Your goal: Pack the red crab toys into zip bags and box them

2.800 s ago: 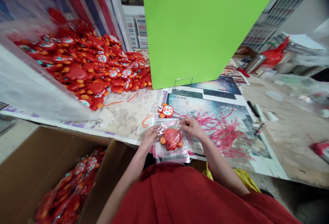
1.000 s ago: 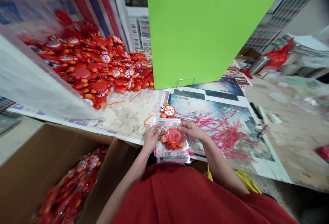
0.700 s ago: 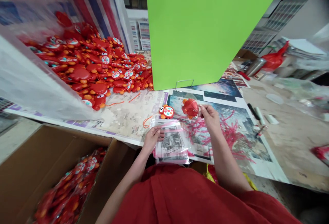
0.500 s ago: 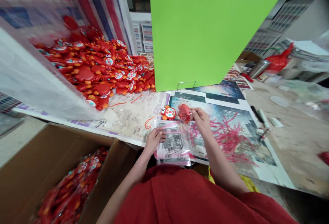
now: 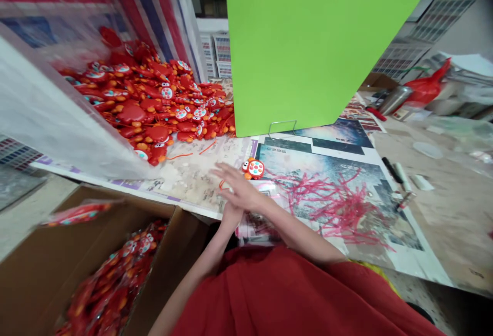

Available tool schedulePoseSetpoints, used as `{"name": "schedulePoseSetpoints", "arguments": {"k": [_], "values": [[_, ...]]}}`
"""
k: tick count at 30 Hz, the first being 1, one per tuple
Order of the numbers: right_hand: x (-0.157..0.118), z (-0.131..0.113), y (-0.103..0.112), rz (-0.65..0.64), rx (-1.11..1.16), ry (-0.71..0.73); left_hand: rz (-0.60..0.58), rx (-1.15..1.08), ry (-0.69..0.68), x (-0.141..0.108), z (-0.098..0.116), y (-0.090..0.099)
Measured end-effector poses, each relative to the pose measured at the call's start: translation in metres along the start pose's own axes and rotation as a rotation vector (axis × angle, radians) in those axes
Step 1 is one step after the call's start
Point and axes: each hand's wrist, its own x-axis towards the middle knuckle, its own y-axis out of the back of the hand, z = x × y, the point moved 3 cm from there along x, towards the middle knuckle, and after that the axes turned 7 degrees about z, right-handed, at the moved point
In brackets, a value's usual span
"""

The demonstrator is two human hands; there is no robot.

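Observation:
My right hand (image 5: 239, 188) reaches across to the left with its fingers stretched out and nothing in them. Beneath it lies my left hand (image 5: 231, 215), its fingers mostly hidden by the right one. A blurred red toy in a clear bag (image 5: 82, 213) is in the air above the open cardboard box (image 5: 175, 233). Just beyond my hands, a single red crab-like toy (image 5: 254, 168) with coloured buttons rests on the table. Under my right forearm is a stack of clear plastic bags (image 5: 259, 228), partly covered.
A heap of red toys (image 5: 154, 105) spills from a white sack (image 5: 77, 115) on the left. A green board (image 5: 308, 43) stands at the back. Pink ties (image 5: 346, 202) lie scattered on the right, beside some pens (image 5: 392, 170). Bagged toys (image 5: 111, 284) fill part of the box.
My right hand has swung left across my left hand and let go of the bagged toy, which now flies over the box. The single toy on the table stayed put.

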Motion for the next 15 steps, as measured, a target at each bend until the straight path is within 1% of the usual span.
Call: {"name": "schedulePoseSetpoints", "arguments": {"k": [1,2,3,5,6,8,10,13,15], "values": [[-0.005,0.028,0.004,0.030,-0.087,-0.086,0.002,-0.010,-0.069,-0.001,0.001,0.000],[-0.010,0.056,0.010,0.051,-0.170,-0.171,0.004,-0.005,-0.175,-0.003,0.003,-0.001],[-0.016,0.082,0.015,0.041,-0.242,-0.247,0.008,0.029,-0.302,-0.005,0.005,-0.003],[-0.029,0.123,0.025,-0.002,-0.346,-0.379,0.021,0.196,-0.552,-0.011,0.010,-0.008],[-0.035,0.136,0.029,-0.034,-0.370,-0.420,0.033,0.308,-0.645,-0.014,0.012,-0.012],[-0.044,0.150,0.034,-0.061,-0.400,-0.458,0.064,0.525,-0.730,-0.017,0.015,-0.021],[-0.048,0.153,0.036,-0.039,-0.422,-0.455,0.092,0.704,-0.749,-0.019,0.019,-0.029],[-0.052,0.152,0.039,0.054,-0.391,-0.444,0.127,0.896,-0.739,-0.020,0.024,-0.035],[-0.057,0.151,0.044,0.170,-0.262,-0.492,0.150,0.979,-0.732,-0.021,0.027,-0.036]]}}
